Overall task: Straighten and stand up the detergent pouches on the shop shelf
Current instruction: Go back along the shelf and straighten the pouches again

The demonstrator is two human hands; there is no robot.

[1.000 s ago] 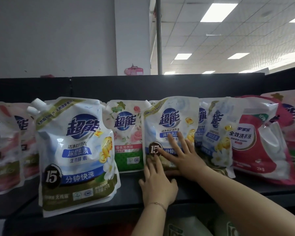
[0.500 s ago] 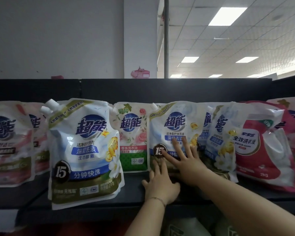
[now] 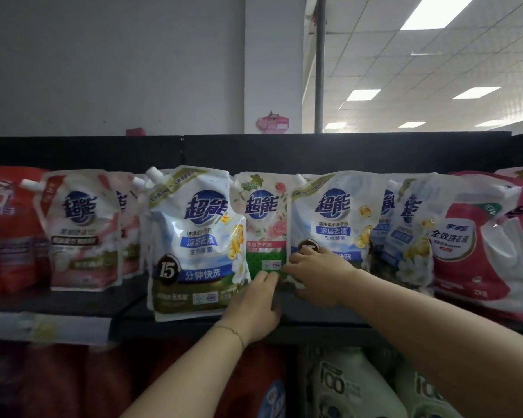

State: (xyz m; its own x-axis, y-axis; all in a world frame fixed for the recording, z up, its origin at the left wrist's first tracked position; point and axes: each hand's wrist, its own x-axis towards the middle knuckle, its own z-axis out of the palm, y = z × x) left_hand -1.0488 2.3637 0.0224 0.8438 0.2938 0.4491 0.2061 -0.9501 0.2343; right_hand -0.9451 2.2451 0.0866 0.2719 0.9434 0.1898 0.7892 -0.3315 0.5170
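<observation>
- Black shelf (image 3: 329, 319) carries upright detergent pouches (image 3: 194, 236).
- Right grip (image 3: 317, 267) curls round blue-white pouch (image 3: 332, 218) at its lower corner.
- Left grip (image 3: 254, 303), fingers straight, touches green pouch (image 3: 263, 227) at its bottom.

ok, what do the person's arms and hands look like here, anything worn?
The left forearm and right forearm are bare, with no sleeve in view. A thin gold-coloured chain bracelet sits on the left wrist. The left hand and right hand are ungloved; no ring or watch shows.
</observation>
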